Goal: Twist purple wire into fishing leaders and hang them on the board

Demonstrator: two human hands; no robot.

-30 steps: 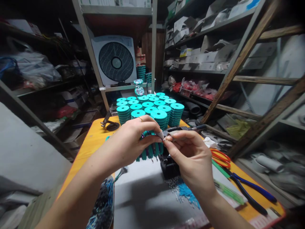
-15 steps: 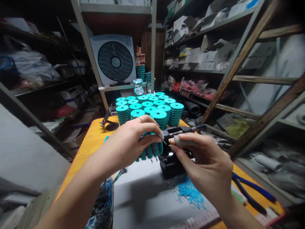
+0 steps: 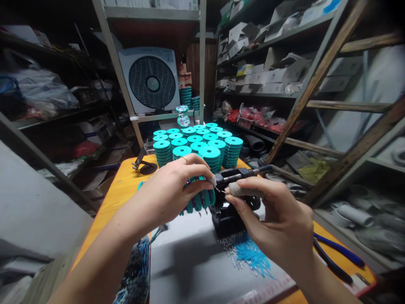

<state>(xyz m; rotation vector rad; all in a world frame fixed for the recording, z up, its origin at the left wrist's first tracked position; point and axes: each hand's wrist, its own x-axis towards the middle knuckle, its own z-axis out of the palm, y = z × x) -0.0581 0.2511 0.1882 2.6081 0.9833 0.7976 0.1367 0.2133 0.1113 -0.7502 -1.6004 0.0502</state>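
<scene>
My left hand (image 3: 177,181) is closed in a pinch; what it grips is too small to name, though a pale tip shows at the fingers. Teal rings (image 3: 198,200) hang beneath it, with small metal ends below. Thumb and forefinger of my right hand (image 3: 268,207) pinch a thin piece I cannot make out, and one finger wears a grey-beige wrap (image 3: 234,189). Both fingertips nearly meet in front of a black device (image 3: 223,221) with a rod (image 3: 240,174). Blue pieces with silvery ends (image 3: 253,255) lie below my right hand on a white sheet (image 3: 177,266).
Stacked teal spools (image 3: 210,154) stand at the table's back. A black phone stand (image 3: 147,166) is at the back left. Blue-handled pliers (image 3: 338,251) lie at the right. A tray of dark and blue wires (image 3: 136,270) sits at the front left. A fan (image 3: 152,82) stands behind.
My right hand has shifted slightly, and a thin strand now shows between the two hands' fingertips. My left hand keeps nearly the same pose. The view has moved a little.
</scene>
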